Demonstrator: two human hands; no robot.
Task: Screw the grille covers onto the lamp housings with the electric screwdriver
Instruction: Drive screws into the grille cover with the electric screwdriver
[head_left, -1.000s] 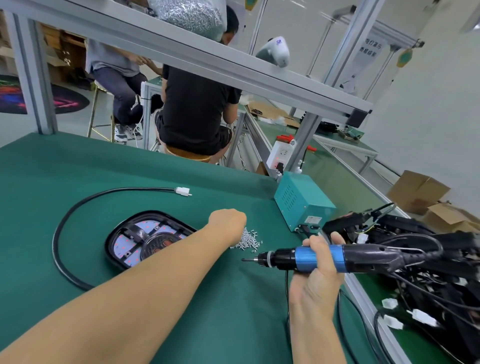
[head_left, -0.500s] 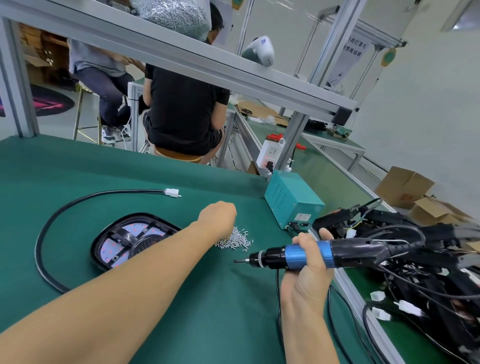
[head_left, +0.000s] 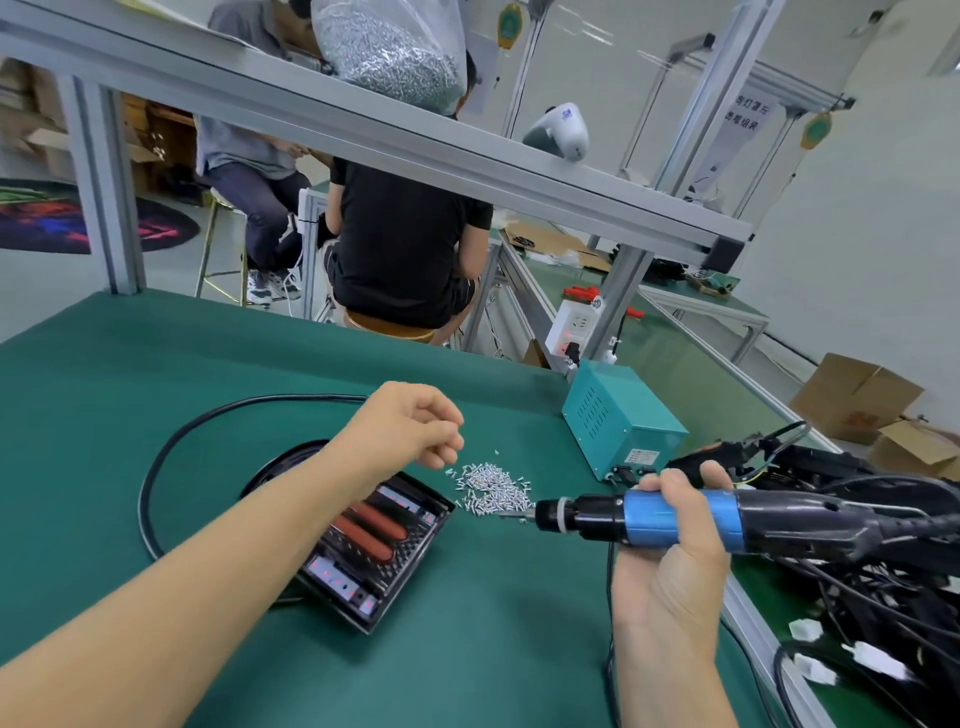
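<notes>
Beside the loose silver screw pile (head_left: 491, 488), a blue-and-black electric screwdriver (head_left: 675, 517) is gripped by the right hand (head_left: 670, 566); the left hand (head_left: 410, 431) is curled, contents unseen; screws could be scattered by a careless sweep.

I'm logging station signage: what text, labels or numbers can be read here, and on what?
Hanging banner: Chinese characters, too blurred to read.
White dome device: small blue logo, illegible.
Teal power supply box: label on its front, too small to read.
Cardboard box: red mark, illegible.
Nothing else bears text.
</notes>
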